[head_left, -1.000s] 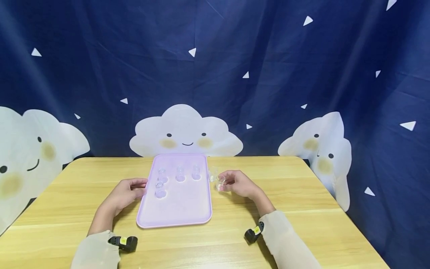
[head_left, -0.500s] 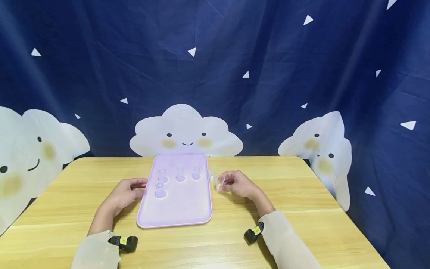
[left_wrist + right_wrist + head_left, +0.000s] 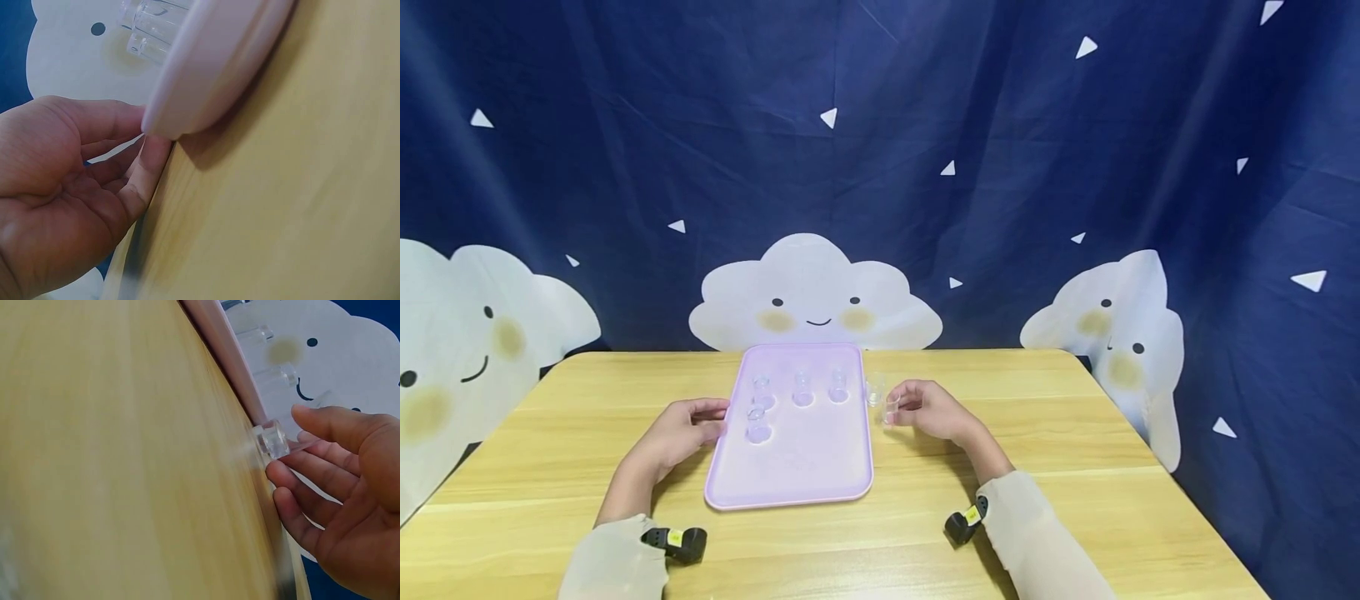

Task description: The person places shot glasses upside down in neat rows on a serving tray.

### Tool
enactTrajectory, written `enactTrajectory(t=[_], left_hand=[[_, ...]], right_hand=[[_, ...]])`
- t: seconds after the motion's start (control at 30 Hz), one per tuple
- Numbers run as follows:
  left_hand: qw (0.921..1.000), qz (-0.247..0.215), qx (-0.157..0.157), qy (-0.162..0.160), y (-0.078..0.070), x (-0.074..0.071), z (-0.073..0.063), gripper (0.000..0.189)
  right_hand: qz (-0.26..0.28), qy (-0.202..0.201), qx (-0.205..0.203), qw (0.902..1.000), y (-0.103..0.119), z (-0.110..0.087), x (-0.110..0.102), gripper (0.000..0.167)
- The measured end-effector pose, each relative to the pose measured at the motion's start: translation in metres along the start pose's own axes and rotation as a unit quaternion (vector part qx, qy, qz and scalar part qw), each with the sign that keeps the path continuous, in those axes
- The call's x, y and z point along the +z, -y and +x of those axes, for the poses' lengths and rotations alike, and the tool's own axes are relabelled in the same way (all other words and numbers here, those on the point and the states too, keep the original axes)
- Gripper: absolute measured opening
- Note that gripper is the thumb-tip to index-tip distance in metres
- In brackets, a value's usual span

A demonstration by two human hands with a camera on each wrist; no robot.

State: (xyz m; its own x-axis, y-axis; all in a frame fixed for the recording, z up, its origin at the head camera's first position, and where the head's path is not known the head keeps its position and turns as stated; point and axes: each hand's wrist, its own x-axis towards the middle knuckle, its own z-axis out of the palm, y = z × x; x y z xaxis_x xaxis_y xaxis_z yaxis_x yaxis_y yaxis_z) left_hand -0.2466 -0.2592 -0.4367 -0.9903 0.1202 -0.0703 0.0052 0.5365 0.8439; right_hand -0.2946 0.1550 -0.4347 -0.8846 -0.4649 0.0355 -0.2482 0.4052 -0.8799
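In the head view, my left hand (image 3: 677,437) is at the left edge of a lilac tray (image 3: 797,475). The left wrist view shows that hand's thumb and index finger gripping the rim (image 3: 187,87). Several small clear glasses stand on the far half of the tray, one (image 3: 758,425) nearer me than the others. Beyond the tray's right edge, my right hand (image 3: 932,408) pinches a small clear glass (image 3: 890,410) between thumb and fingers. Its thick base (image 3: 274,439) shows close to the table in the right wrist view. Another clear glass (image 3: 875,389) stands just behind it, beside the tray.
The wooden table (image 3: 925,542) ends at a dark blue curtain (image 3: 880,167) printed with clouds and white triangles. Both sleeves carry black wrist cameras, one on the left (image 3: 676,542) and one on the right (image 3: 967,521).
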Motion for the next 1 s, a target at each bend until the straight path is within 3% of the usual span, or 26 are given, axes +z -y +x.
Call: enactTrajectory(t=[0.37,0.73,1.0], left_hand=[[1.0,0.001,-0.002,0.0,0.001,0.0,0.0,0.048],[1.0,-0.008,-0.006,-0.001,-0.001,0.001,-0.001,0.048],[1.0,-0.004,-0.005,0.0,-0.001,0.001,-0.001,0.048]], right_hand=[[0.023,-0.005,-0.023,0.9995,0.009,-0.001,0.0,0.023],[0.008,-0.015,-0.036,0.9992,0.022,-0.001,0.001,0.031],[-0.029,-0.012,-0.04,0.9987,0.034,0.002,0.002,0.026]])
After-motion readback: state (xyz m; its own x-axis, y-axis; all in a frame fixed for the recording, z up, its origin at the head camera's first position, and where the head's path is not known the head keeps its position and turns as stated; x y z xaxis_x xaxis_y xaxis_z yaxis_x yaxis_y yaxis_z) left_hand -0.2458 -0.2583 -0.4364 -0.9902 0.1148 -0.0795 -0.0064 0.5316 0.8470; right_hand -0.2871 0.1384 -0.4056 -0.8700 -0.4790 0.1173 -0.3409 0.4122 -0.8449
